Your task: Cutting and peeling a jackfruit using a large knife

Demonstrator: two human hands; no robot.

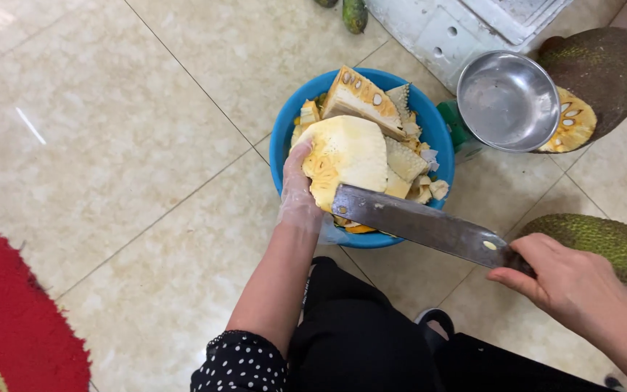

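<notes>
— Hands?
— I see the left hand (297,190), gloved, cupping the jackfruit piece (342,156) over the blue bucket (282,141); right hand (564,279) fisted on the cleaver (419,225), blade against fruit.

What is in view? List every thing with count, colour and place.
basin: one, blue, centre floor, full of fruit scraps
jackfruit piece: one, pale yellow, over the basin
knife: one, steel, blade against the piece
metal bowl: one, silver, upper right
cut jackfruit: one, brown-green, behind the bowl
whole jackfruit: one, green, right
mat: one, red, lower left
left hand: gloved, holds the piece
right hand: bare, grips the knife
</notes>
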